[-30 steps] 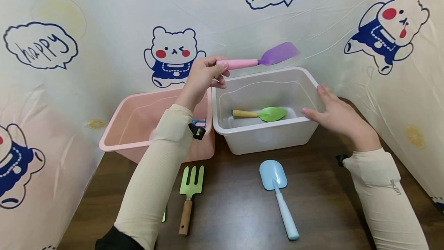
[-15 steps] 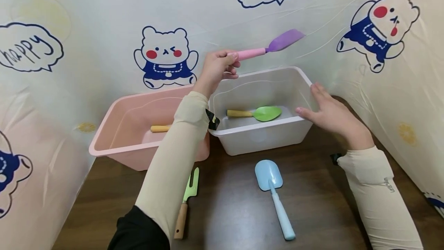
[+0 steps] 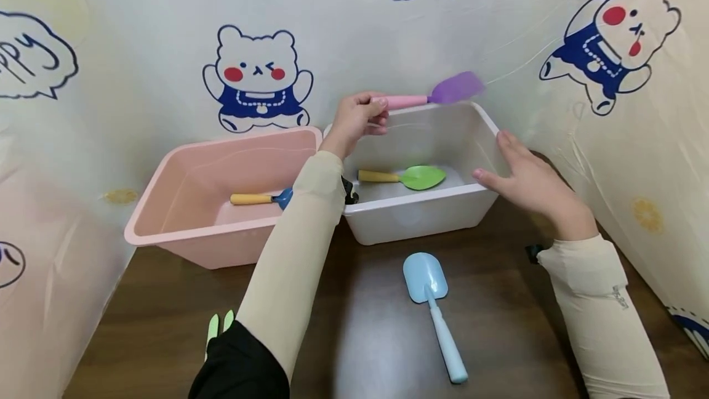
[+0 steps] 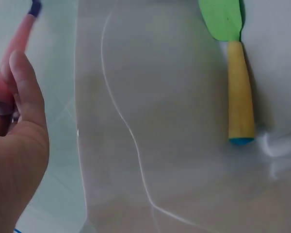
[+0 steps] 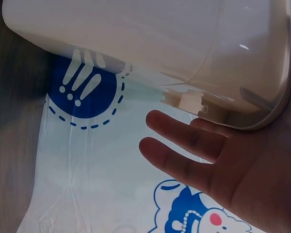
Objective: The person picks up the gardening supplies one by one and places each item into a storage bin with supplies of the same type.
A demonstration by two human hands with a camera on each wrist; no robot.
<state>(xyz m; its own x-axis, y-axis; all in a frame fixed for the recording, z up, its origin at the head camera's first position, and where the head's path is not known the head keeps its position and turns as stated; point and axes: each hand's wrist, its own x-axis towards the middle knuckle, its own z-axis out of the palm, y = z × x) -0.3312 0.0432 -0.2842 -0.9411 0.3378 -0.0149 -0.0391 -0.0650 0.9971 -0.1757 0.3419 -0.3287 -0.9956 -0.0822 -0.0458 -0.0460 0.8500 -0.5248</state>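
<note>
My left hand (image 3: 357, 120) pinches the pink handle of a purple-bladed spatula (image 3: 456, 87), held level over the back rim of the white bin (image 3: 421, 202). Inside that bin lies a green trowel (image 3: 423, 177) with a yellow handle, also in the left wrist view (image 4: 240, 92). My right hand (image 3: 534, 186) rests on the bin's right rim, thumb at the front edge. Its fingers look straight beside the bin's outer wall in the right wrist view (image 5: 194, 150).
A pink bin (image 3: 205, 248) stands left of the white one, holding a blue tool (image 3: 252, 199) with a yellow handle. A light blue scoop (image 3: 445, 337) lies on the table in front. Green tips (image 3: 213, 327) show beside my left sleeve. Patterned cloth hangs behind.
My left hand has moved right with the spatula, which rose and then came lower. The blue tool in the pink bin shows more. My right hand keeps to the rim.
</note>
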